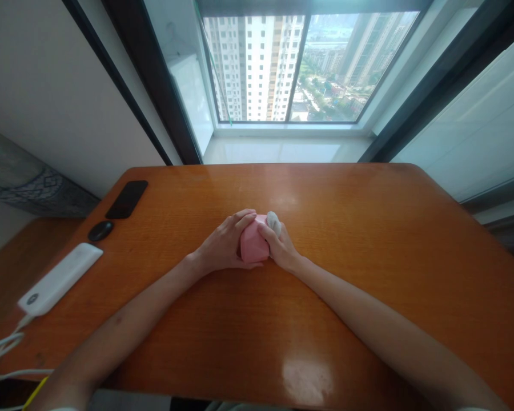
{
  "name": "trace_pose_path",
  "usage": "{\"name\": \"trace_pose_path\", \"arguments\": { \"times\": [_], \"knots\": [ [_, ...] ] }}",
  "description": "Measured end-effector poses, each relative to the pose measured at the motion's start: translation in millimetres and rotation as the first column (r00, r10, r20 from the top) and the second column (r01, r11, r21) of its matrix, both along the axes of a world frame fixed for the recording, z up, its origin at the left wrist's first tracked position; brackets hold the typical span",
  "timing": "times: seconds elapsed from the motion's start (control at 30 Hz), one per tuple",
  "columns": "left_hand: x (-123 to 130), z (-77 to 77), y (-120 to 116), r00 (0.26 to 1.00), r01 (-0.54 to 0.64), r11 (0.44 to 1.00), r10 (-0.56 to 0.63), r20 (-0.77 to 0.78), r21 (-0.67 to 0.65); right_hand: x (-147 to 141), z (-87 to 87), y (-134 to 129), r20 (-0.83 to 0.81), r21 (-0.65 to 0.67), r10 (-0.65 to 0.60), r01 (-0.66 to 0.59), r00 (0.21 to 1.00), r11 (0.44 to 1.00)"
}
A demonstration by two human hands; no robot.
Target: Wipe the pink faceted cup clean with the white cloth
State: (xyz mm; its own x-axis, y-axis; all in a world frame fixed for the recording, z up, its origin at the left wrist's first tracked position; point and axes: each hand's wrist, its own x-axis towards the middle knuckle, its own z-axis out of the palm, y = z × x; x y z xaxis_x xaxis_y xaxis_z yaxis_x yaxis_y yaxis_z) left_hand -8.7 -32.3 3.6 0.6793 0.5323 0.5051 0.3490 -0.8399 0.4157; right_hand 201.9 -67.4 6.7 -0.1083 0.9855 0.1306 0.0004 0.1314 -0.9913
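So we've got a pink, smooth-sided, blocky object [253, 245] around the middle of the brown wooden tabletop [368, 220], well in from the left and right edges. Our left hand [223, 243] wraps its left side, fingers far, thumb near; our right hand [284, 249] grips a whitish crumpled cloth [273, 221], thumb on the pink. Looks like cloth, anyway; it's mostly hidden. We'd guess the pink piece is light, stiff, a bit slick, so cupping its opposite sides beats pinching a corner.
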Motion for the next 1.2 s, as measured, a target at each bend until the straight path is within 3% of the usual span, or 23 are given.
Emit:
{"name": "trace_pose_path", "arguments": {
  "times": [0.13, 0.5, 0.77, 0.97, 1.07, 1.2],
  "knots": [
    [-2, 4.1, 1, 0.999, 0.021, 0.999, -0.019, -0.038, 0.045, 0, 2.8, 0, -0.008, -0.003, 0.000, 0.000, 1.000, 1.000],
    [3, 3.6, -2, 0.998, -0.008, 0.998, 0.012, 0.064, -0.063, 1, -2.1, 2, 0.026, 0.025, 0.000, -0.001, 1.000, 1.000],
    [6, 8.9, -9, 0.990, -0.092, 0.965, 0.114, 0.080, -0.246, 2, -1.9, 1, 0.036, 0.048, 0.001, -0.002, 0.999, 0.999],
    [9, 6.1, -10, 0.986, -0.057, 0.849, 0.132, 0.106, -0.525, 2, 2.0, -1, 0.078, 0.073, 0.035, -0.041, 0.996, 0.996],
    [9, 1.0, -10, 0.982, -0.018, 0.832, 0.119, 0.147, -0.555, 2, 2.4, -1, 0.083, 0.090, 0.050, -0.057, 0.995, 0.994],
    [9, -4.5, -12, 0.977, -0.006, 0.859, 0.114, 0.180, -0.513, 3, -0.4, -1, 0.080, 0.091, 0.045, -0.052, 0.996, 0.994]
  ]
}}
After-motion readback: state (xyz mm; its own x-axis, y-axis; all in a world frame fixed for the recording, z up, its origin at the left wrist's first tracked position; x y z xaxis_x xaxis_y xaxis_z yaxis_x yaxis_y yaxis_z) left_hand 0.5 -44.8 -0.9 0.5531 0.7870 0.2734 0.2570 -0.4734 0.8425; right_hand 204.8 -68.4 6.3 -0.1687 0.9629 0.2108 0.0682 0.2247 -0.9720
